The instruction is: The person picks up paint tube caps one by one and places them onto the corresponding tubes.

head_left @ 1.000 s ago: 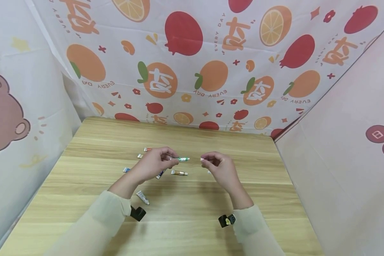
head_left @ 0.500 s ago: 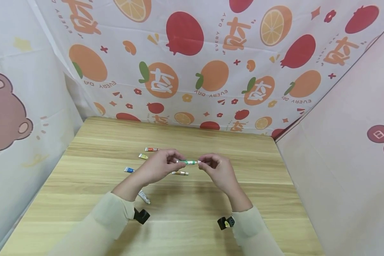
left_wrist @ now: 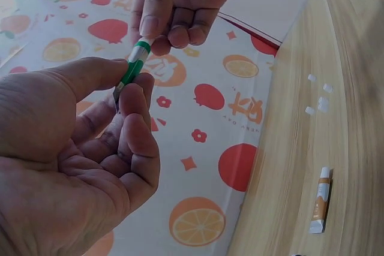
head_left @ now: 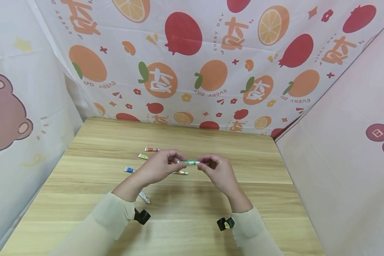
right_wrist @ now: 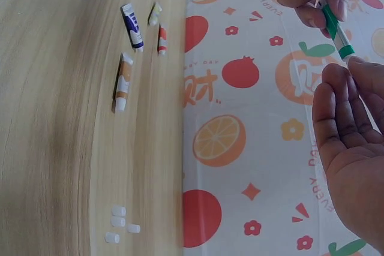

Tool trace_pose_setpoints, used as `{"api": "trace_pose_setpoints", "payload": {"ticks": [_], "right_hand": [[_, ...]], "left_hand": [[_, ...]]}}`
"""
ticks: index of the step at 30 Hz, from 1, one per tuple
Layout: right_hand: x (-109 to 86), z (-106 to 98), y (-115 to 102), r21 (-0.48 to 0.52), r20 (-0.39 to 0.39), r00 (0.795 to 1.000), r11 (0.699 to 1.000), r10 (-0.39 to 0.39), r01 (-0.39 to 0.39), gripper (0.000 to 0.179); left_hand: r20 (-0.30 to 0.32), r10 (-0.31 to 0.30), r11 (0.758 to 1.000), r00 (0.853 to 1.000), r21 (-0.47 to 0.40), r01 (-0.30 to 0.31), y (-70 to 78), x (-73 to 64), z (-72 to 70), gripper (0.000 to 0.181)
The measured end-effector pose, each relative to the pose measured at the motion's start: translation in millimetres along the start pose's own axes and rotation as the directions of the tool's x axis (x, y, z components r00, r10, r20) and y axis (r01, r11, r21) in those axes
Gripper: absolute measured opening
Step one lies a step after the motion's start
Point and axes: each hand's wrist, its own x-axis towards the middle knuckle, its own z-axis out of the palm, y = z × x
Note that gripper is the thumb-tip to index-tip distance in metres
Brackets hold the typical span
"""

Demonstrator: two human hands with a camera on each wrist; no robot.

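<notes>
My left hand (head_left: 161, 164) grips a small paint tube (head_left: 191, 163), green and white, between thumb and fingers, held level above the table. At its right end my right hand (head_left: 220, 170) pinches a small white cap (right_wrist: 347, 57) against the nozzle, mostly covered by the fingertips. In the left wrist view the tube's crimped end points down toward my left palm. Beneath the hands lies an ochre tube (left_wrist: 321, 202), partly hidden in the head view. A purple-blue tube (right_wrist: 132, 27) lies near it in the right wrist view.
Several loose white caps (right_wrist: 118, 221) lie on the wooden table (head_left: 185, 227). Further tubes lie to the left: red (head_left: 152, 149), yellow (head_left: 143, 156), blue (head_left: 129, 170) and a whitish one (head_left: 144, 197). Fruit-printed cloth (head_left: 192, 71) hangs behind the table.
The hands have come together: the tube moved right, and its nozzle met the white cap in my right fingers. Over the last half second the tube has turned slightly, showing more green.
</notes>
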Motion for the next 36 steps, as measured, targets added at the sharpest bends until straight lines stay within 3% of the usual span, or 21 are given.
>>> {"api": "trace_pose_setpoints", "payload": {"ticks": [15,27,36], "right_hand": [[0.4,0.6,0.8,-0.004,0.027,1.0,1.0,0.002,-0.001,0.012],[1.6,3.6,1.5,-0.031,0.061,0.996,0.997,0.072,-0.07,0.015],[1.5,5.8,3.2,-0.023,0.078,0.997,0.999,0.025,-0.024,0.023]], "left_hand": [[-0.021,0.006,1.0,1.0,0.025,-0.005,0.8,-2.0,-1.1,0.019],[-0.026,0.003,0.999,1.0,0.034,-0.002,1.7,-3.9,-1.3,0.017],[-0.014,-0.016,1.0,1.0,0.013,0.016,-0.6,-3.6,-0.4,0.018]]}}
